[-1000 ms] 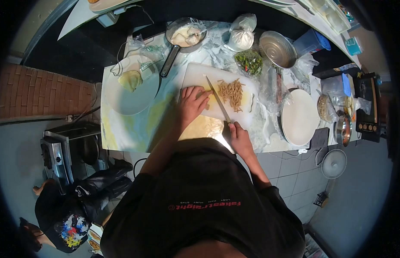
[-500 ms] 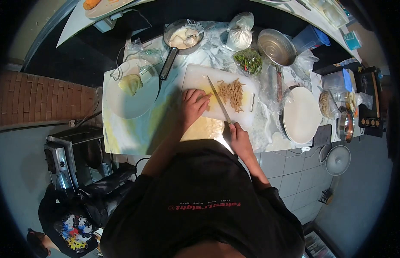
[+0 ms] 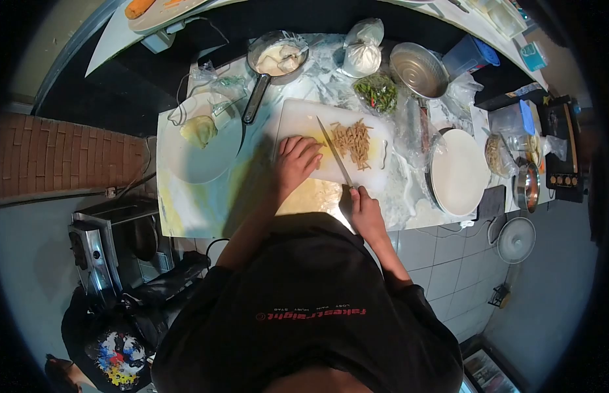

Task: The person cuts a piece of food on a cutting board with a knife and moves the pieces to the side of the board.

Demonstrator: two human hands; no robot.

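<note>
A white cutting board (image 3: 298,114) lies on the marbled table in front of me. My right hand (image 3: 366,208) is closed round the handle of a long knife (image 3: 335,152), whose blade lies across the board pointing away to the left. Just left of the blade, my left hand (image 3: 299,160) rests on the board with its fingers bent together over something small and mostly hidden. A pile of thin brown strips (image 3: 353,144) sits right of the blade.
A plate with a pale vegetable piece (image 3: 199,131) is at the left. Behind the board are a pan (image 3: 279,59), a bag of green chillies (image 3: 376,93) and a metal bowl (image 3: 419,70). A white plate (image 3: 459,173) stands at the right. Another person (image 3: 118,357) is at lower left.
The fingers of my left hand have shifted slightly on the board, and less of the small piece beneath them shows. The knife has barely moved. The other person has moved slightly.
</note>
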